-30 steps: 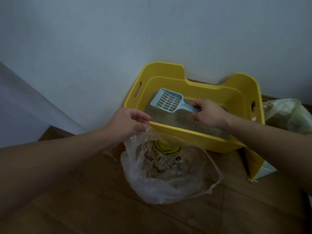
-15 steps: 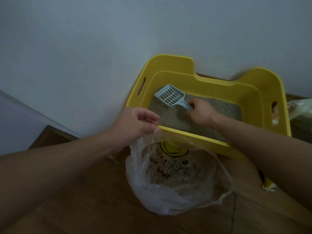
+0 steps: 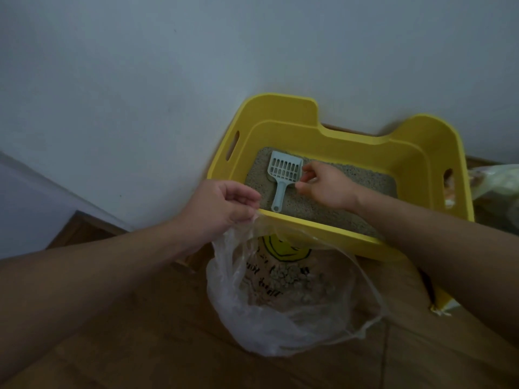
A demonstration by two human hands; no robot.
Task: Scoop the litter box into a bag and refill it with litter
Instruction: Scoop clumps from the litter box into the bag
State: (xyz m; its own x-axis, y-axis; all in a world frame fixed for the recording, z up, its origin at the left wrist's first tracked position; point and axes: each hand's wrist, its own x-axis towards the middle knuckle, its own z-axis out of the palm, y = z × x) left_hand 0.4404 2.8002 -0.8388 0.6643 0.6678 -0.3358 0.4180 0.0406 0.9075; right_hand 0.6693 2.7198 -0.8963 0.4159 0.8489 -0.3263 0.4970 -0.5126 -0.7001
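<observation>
A yellow litter box (image 3: pixel 362 138) stands against the white wall, with grey litter (image 3: pixel 362 181) in its bottom. A pale blue slotted scoop (image 3: pixel 283 175) lies flat on the litter at the left, handle toward me. My right hand (image 3: pixel 327 185) hovers just right of the scoop with fingers apart, not holding it. My left hand (image 3: pixel 224 203) pinches the rim of a clear plastic bag (image 3: pixel 252 313) at the box's front left corner. The bag sits open on the floor in front of the box, with pale clumps inside.
A light plastic litter sack (image 3: pixel 494 181) shows at the far right beside the box. A yellow-and-white package corner (image 3: pixel 438 307) pokes out under my right forearm. The floor (image 3: pixel 140 346) is brown wood; a pale panel (image 3: pixel 31 209) angles in at the left.
My right hand has let go of the scoop, which now lies flat on the litter with its handle toward me. My left hand keeps hold of the bag rim.
</observation>
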